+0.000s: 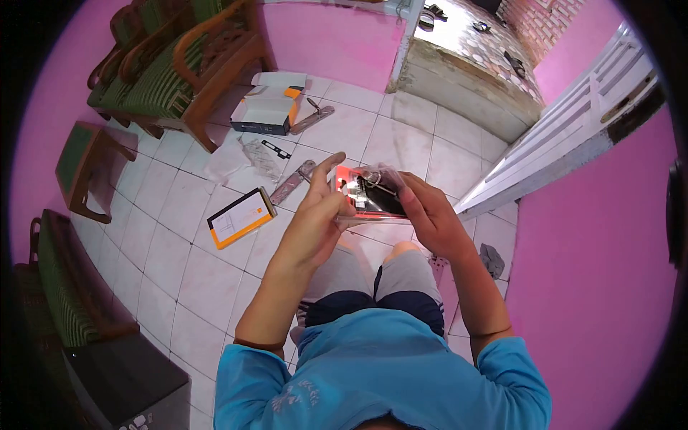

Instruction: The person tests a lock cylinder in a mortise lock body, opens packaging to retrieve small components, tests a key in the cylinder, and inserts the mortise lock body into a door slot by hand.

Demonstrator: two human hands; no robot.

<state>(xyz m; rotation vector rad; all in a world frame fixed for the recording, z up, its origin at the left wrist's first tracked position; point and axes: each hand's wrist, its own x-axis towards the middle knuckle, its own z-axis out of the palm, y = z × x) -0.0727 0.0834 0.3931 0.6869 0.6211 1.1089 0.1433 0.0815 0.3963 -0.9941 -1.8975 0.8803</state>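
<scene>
In front of my lap I hold a clear plastic package [376, 202] with a red-orange and black insert and shiny metal pieces, whose exact kind I cannot make out. My left hand [315, 213] grips its left end, thumb pressed on the front and index finger stretched up along the edge. Around the right end my right hand [432, 221] is closed, its fingers partly hidden behind the package. Just beyond my left hand, a plastic-wrapped door handle [292, 182] lies on the floor tiles.
An opened box [264, 113] stands on the tiles beside another wrapped door handle [313, 120]. Nearer lie a black metal plate [276, 149], crumpled clear plastic [259, 159] and a white-and-orange box lid [241, 218]. Wooden chairs [172, 72] line the left; a white door [566, 136] is at right.
</scene>
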